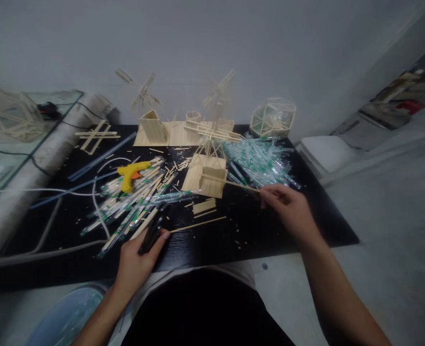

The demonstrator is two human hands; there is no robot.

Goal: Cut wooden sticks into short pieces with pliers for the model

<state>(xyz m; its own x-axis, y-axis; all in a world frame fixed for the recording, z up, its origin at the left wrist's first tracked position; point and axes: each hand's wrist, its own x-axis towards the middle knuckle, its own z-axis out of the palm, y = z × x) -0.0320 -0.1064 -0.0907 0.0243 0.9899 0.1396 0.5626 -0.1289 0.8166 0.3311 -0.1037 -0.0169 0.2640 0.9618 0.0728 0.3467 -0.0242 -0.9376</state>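
Observation:
My left hand is closed around a dark hand tool, perhaps cutters, blurred. Its thumb tip is at the end of a thin wooden stick low over the black table; whether it grips that stick is unclear. In a pinch, my right hand has another wooden stick, which points left to a small wooden box. That box stands on a wooden base, in front of a windmill frame of sticks. Short cut sticks lie side by side before the base.
A yellow glue gun rests on wrapped sticks at left, its white cord trailing off. Torn plastic wrappers heap at right. Behind stand a stick windmill and a faceted stick frame. A white stool is beyond the right edge.

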